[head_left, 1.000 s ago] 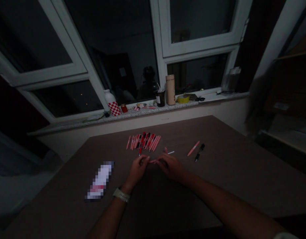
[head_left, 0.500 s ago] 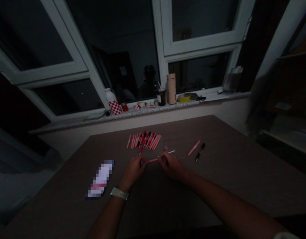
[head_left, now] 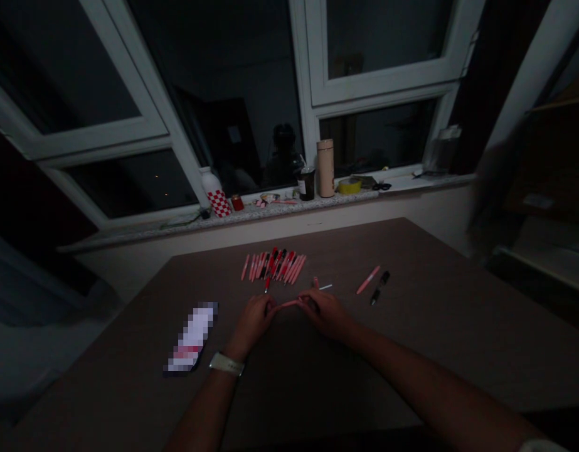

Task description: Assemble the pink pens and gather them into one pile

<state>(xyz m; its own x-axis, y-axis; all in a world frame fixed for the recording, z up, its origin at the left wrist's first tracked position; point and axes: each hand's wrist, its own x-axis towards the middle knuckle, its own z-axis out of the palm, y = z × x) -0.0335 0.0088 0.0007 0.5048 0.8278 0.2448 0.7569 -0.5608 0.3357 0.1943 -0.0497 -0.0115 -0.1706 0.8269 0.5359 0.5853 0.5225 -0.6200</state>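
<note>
Between my two hands, low over the brown table (head_left: pixel 289 389), is a pink pen barrel (head_left: pixel 288 304). My left hand (head_left: pixel 255 319) pinches its left end, and my right hand (head_left: pixel 323 310) has its fingers closed at the right end. Just beyond the right hand lie a pink pen part (head_left: pixel 316 282) and a thin white refill (head_left: pixel 325 287). A row of several pink, red and black pens (head_left: pixel 274 266) is spread past my hands. One red pen (head_left: pixel 268 282) sticks out of that row toward my left hand.
To the right lie a pink pen (head_left: pixel 367 280) and a black pen (head_left: pixel 380 288). A blurred-out phone (head_left: pixel 192 339) rests on the left. Along the windowsill stand a checkered bottle (head_left: pixel 217 196), a dark drink cup (head_left: pixel 306 184), a beige flask (head_left: pixel 325 168) and yellow tape (head_left: pixel 349 186).
My right hand's fingers have shifted slightly around the end of the pink barrel. The left hand keeps its pinch, and the pens on the table lie as before.
</note>
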